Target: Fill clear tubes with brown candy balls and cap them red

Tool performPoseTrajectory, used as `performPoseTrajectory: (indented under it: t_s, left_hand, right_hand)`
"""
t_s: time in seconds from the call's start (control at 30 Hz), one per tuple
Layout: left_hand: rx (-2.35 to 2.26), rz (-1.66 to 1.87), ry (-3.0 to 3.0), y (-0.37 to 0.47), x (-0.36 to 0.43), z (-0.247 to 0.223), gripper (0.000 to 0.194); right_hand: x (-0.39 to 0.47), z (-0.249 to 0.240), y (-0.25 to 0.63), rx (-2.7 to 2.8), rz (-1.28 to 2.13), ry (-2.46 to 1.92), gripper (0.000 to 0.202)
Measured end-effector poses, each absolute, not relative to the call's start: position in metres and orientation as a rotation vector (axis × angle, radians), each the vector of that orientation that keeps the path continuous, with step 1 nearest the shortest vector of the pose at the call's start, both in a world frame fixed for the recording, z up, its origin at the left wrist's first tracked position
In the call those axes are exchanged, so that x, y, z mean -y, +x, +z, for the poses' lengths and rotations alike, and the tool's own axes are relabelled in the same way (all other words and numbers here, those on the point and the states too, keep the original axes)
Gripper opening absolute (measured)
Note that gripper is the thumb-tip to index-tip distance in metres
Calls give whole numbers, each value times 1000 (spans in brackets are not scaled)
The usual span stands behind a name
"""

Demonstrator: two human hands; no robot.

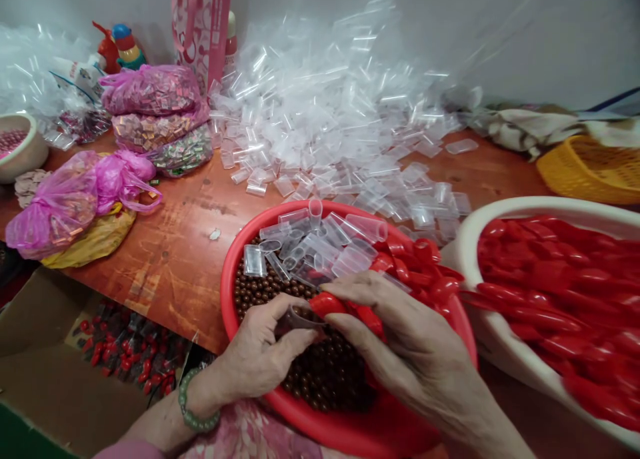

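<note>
Over a red basin [231, 292], my left hand [265, 346] pinches a clear plastic tube [300, 318] between thumb and fingers. Some brown balls seem to show inside the tube. Thumb and fingers of my right hand [400, 332] are closed on a red plastic cap [327, 304], held right at the tube's open end; I cannot tell whether it is seated. Below my hands lie many dark brown balls [330, 372]. Behind them in the basin are loose clear tubes [320, 242] and a heap of red caps [425, 272].
A white tub [470, 246] of red plastic pieces stands at right. Clear tubes [330, 112] are heaped against the wall. Pink bags [155, 92] sit at left. Below the table's left edge is a cardboard box [45, 366] of red-capped pieces. A yellow basket [590, 172] stands back right.
</note>
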State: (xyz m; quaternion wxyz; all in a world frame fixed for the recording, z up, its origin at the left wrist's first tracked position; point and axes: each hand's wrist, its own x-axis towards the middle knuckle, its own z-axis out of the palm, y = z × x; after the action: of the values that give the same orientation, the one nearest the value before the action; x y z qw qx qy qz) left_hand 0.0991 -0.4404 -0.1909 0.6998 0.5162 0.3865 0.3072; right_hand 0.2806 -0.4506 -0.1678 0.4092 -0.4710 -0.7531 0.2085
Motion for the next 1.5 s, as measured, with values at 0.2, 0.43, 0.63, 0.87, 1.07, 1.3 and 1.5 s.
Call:
performPoseTrajectory:
  t_s: [0.2, 0.43, 0.63, 0.87, 1.07, 1.3, 1.5]
  left_hand:
    - [-829, 646, 1409, 96, 442, -188, 19]
    - [-835, 514, 1380, 93, 444, -186, 8]
    - [-816, 432, 1343, 94, 443, -178, 10]
    - [-786, 348, 1449, 93, 438, -172, 9]
    - [-737, 205, 1623, 89, 429, -168, 9]
    - [-698, 208, 1575, 89, 427, -170, 11]
    - [-725, 246, 1421, 94, 428, -173, 10]
  right_hand:
    - [454, -166, 271, 1992, 452, -1163, 18]
    - [462, -168, 271, 2080, 278, -1196, 15]
    - [474, -172, 269, 2313, -59, -1167, 46]
    - [479, -176, 274, 2223, 35, -1209, 40]
    - [482, -176, 280, 1887, 530, -1245, 19]
    - [486, -175, 274, 1898, 400, -1311, 22]
    - [488, -177, 271, 2075, 169, -1364, 32]
